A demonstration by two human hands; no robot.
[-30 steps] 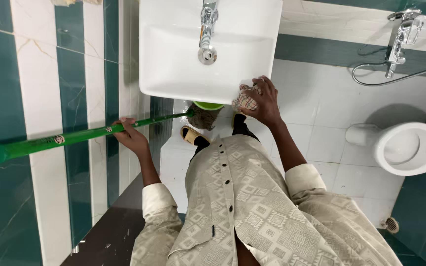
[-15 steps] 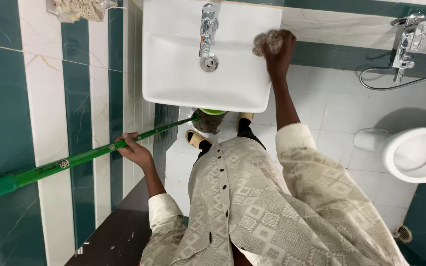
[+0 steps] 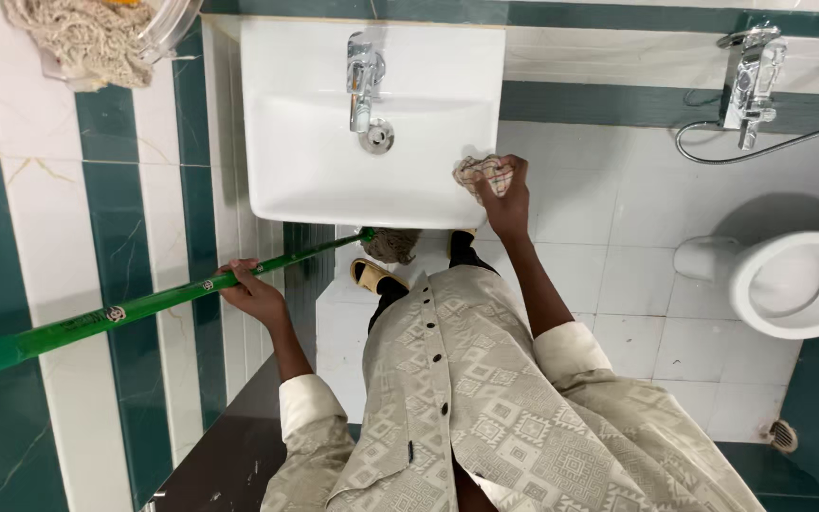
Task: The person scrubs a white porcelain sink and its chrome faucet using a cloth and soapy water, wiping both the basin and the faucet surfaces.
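My right hand grips a checked cloth and presses it against the front right rim of the white washbasin. A chrome tap stands at the back of the basin, over the drain. My left hand is closed around the green mop handle, which slants from the lower left up to the mop head on the floor under the basin. My sandalled foot is next to the mop head.
A white toilet bowl sits at the right, with a chrome wall tap and hose above it. A stringy mop head hangs at the top left on the green and white tiled wall. A floor drain is at the lower right.
My right hand has drawn the cloth from the basin's back right corner down to its front right rim. My left hand stays on the mop handle. The view has shifted slightly.
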